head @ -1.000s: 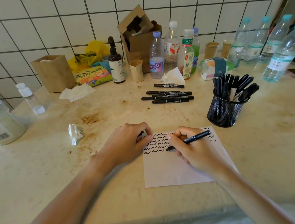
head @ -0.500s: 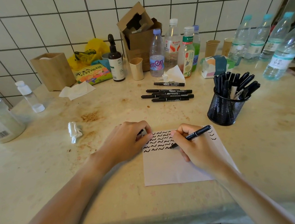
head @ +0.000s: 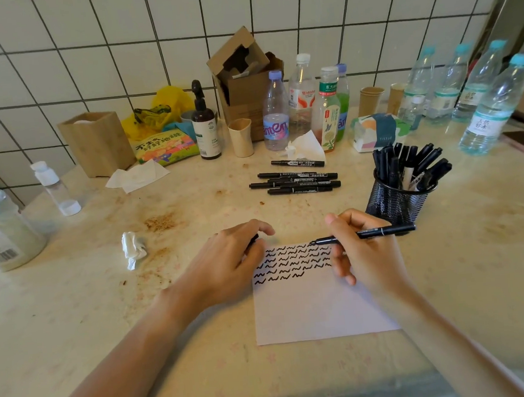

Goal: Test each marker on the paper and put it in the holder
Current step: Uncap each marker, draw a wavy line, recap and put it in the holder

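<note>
**Marker lifted off the sheet, cap in the other hand**

Countertop (head: 75, 307), stained stone, fills the view. White paper (head: 310, 313) lies at centre, rows of black squiggles across its top edge. Mesh pen holder (head: 392, 203) stands at 2 o'clock from the paper, near it, already crowded with black markers leaning outward. Five loose markers (head: 297, 181) lie flat in a group at 12 o'clock, well apart from the paper, not yet tested by the look of it.

Right hand (head: 372, 258) rests over the paper's right upper corner, thumb and fingers pinching the black marker (head: 364, 234). The marker lies near horizontal across the hand, bare tip pointing to 9 o'clock, just above the squiggles; whether the tip touches the sheet cannot be told. Left hand (head: 228, 263) is curled on the paper's left upper corner, a small dark piece showing at its fingertips, probably the cap (head: 255, 237); most of it is hidden.

Risks, as judged:
- Uncapped tip hovers over the sheet and close to the left fingers; a careless recap could ink skin or smear the rows.
- The holder is packed; pushing another marker in could tip it or lever one out.
- If the left hand leaves, the paper is free to slide.
</note>
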